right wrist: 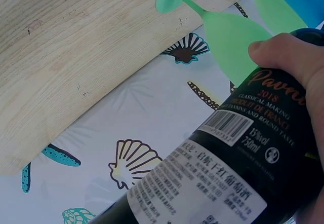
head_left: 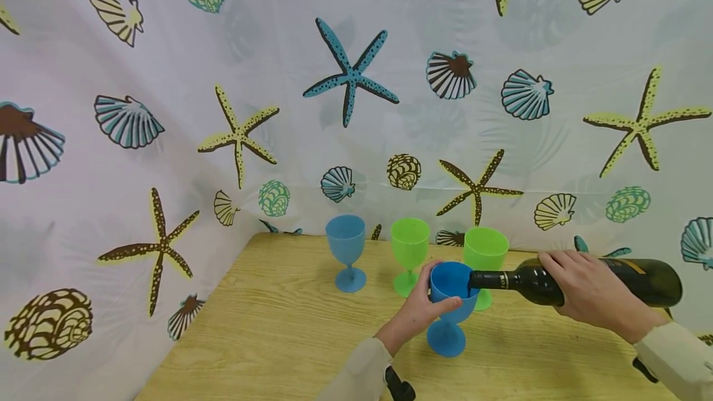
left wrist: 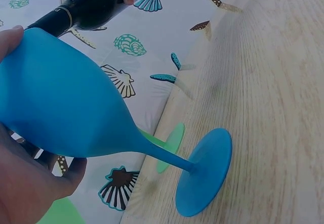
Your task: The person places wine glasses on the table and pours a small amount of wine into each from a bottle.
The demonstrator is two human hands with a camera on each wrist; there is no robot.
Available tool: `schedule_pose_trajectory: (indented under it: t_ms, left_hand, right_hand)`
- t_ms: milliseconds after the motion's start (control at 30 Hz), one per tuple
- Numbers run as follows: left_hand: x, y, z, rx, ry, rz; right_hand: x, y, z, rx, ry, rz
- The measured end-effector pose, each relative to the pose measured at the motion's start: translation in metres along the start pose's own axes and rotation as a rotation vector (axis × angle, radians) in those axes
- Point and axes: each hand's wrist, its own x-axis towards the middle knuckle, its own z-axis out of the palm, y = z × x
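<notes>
In the head view my left hand (head_left: 414,311) holds the bowl of a blue goblet (head_left: 447,337), thumb on the near side. My right hand (head_left: 590,293) grips a dark wine bottle (head_left: 640,274) lying nearly level, its neck pointing left with the mouth at the goblet's rim. The left wrist view shows the blue goblet (left wrist: 66,102) from the side, my left hand (left wrist: 30,183) around its bowl and the bottle (left wrist: 91,6) above the rim. In the right wrist view my right hand (right wrist: 293,62) is wrapped round the labelled bottle (right wrist: 202,183).
Behind the held goblet, another blue goblet (head_left: 346,240) and two green goblets (head_left: 410,246), (head_left: 486,249) stand in a row on the wooden table (head_left: 250,327). A white curtain (head_left: 289,141) printed with shells and starfish hangs along the table's back and left edges.
</notes>
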Motion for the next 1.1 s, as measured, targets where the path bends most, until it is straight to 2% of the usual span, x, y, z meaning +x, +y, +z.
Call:
schedule_pose_trajectory:
  t_ms: [1100]
  left_hand:
    - [-0.0010,0.0004,-0.0005,-0.011,-0.008,0.003]
  right_hand:
    - [0.0006,0.0004,-0.0010,0.006,0.013,-0.008]
